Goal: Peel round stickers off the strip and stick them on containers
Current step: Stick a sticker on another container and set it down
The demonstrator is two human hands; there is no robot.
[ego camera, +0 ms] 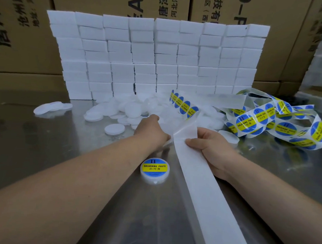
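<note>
The strip (196, 172) ran as a bare white band from the near right edge of the metal table (43, 143) up between my hands. Past them it rose and curved over the pile, where a short row of blue-and-yellow round stickers (183, 106) sat on it. My right hand (209, 148) held the strip from its right side, the thumb (190, 142) laid across the white face and the other fingers curled underneath, so the band was pinched between them. My left hand (152, 129) lay just left of the strip, knuckles up, reaching onto the edge of the heap of plain white round containers (131, 109). Its fingers were hidden under the hand, and I could not tell whether they gripped anything; a sliver of white showed beneath the thumb side.

One container (155, 170) with a "SOLDERING PASTE" sticker on its lid sat flat on the table near me, between my forearms and just left of the strip. To the right, a loose tangle of more sticker strip (279, 122) lay heaped on the table. Behind the heap stood a wall of stacked white boxes (156, 56), with brown printed cartons (21, 40) behind that.
</note>
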